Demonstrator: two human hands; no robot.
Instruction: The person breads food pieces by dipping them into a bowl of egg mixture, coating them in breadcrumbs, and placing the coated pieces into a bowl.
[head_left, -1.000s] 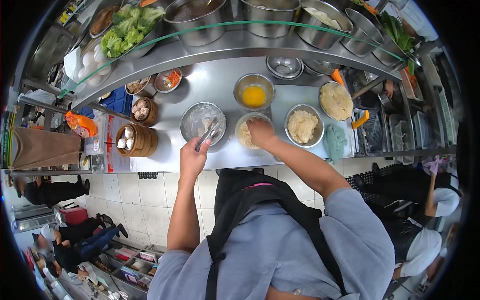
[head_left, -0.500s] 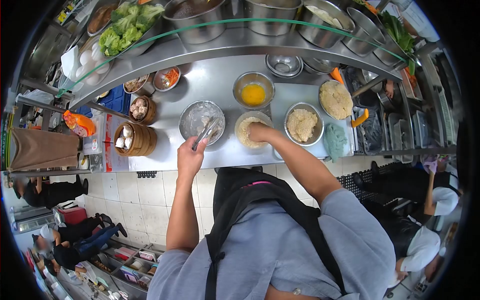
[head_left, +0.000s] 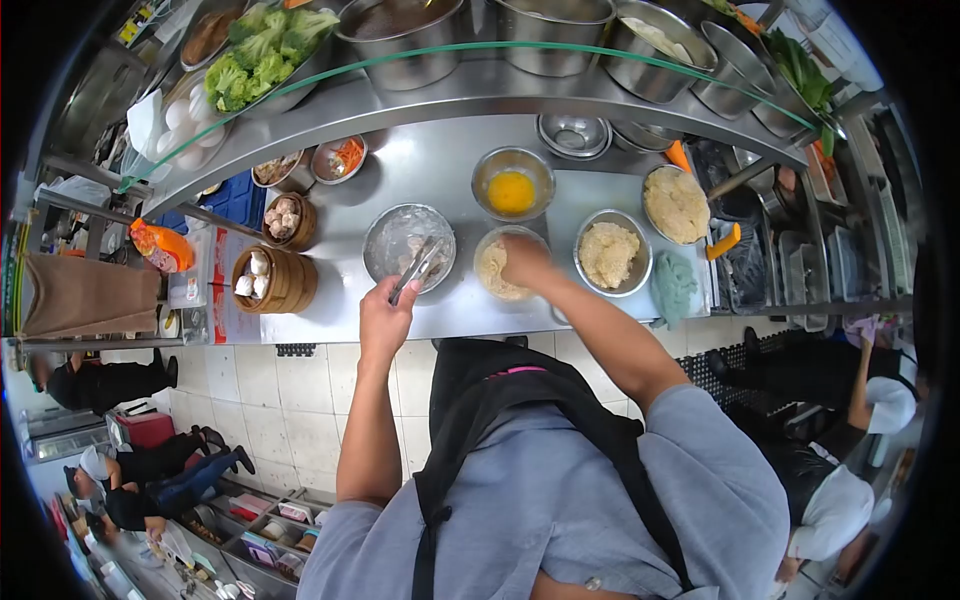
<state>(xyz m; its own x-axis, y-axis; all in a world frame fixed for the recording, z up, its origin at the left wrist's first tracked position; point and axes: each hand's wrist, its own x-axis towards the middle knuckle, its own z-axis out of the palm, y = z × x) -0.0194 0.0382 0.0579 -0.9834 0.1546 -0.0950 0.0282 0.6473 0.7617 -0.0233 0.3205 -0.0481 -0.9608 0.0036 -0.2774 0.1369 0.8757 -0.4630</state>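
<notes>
At the far left edge of the steel counter sit the bamboo steamer baskets, one with white buns showing, untouched by me. Just right of them my left hand is closed around the handles of the metal tongs, whose tips reach into the floured bowl near the counter's front edge, close above the pale pieces lying there; I cannot tell whether the tips are pinching one.

Right beside that bowl is the crumb bowl, and my right hand is down inside it, fingers buried in the crumbs, so I cannot tell whether it grips anything underneath. Half a second ago this hand lay lower in the bowl; now it has shifted toward the far rim, which I take as pressing and turning a piece in the coating, while the tongs have barely moved.

Behind, toward the back edge, stands the beaten egg bowl. Further right come another bowl of crumbs and a green cloth near the right front corner.
</notes>
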